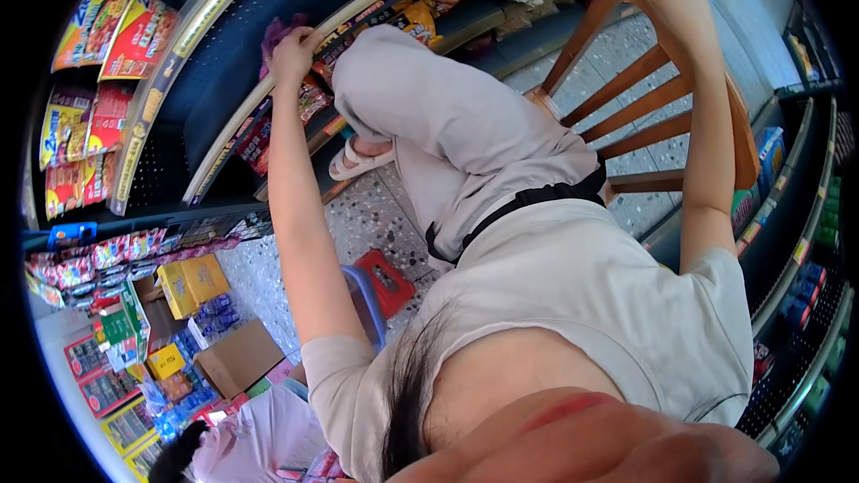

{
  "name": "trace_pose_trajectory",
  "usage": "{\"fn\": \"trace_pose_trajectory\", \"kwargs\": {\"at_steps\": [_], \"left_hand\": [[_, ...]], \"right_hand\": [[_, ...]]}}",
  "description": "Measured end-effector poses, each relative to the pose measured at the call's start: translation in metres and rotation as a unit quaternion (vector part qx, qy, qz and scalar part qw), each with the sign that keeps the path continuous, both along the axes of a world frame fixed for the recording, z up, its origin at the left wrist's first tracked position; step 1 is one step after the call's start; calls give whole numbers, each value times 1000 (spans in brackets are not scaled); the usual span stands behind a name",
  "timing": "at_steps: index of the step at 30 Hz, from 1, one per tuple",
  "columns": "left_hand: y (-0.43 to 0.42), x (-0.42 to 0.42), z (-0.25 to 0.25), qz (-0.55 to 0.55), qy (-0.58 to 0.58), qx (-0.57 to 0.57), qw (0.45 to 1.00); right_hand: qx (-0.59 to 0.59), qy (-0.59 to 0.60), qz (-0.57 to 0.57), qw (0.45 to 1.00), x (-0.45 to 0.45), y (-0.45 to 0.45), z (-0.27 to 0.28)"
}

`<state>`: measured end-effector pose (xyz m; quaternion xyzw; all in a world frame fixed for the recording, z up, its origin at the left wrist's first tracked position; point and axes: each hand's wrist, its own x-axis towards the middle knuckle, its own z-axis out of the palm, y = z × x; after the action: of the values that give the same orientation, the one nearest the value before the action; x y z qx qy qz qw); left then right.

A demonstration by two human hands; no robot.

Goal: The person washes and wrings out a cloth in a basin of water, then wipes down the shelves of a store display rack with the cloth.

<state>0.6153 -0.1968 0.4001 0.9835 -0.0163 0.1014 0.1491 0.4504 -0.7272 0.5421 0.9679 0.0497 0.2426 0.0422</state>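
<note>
My left hand is at the front edge of a shelf, its fingers bent beside a crinkled purple packet. The hand covers part of the packet, and its fingers look closed on it. At the upper right, my right hand is wrapped over the top of a wooden chair with a slatted back. Below my left hand, red snack packets lie on a lower shelf.
Shelves of red and yellow packets line the left. A red plastic stool and a blue tub stand on the speckled floor. Cartons and another person are at lower left. Dark shelving runs along the right.
</note>
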Motion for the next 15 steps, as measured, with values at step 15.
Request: {"fn": "trace_pose_trajectory", "kwargs": {"at_steps": [15], "left_hand": [[-7,-20,-16,-47,-192,4,980]], "right_hand": [[-52,34,-33,998,6,0,6]]}}
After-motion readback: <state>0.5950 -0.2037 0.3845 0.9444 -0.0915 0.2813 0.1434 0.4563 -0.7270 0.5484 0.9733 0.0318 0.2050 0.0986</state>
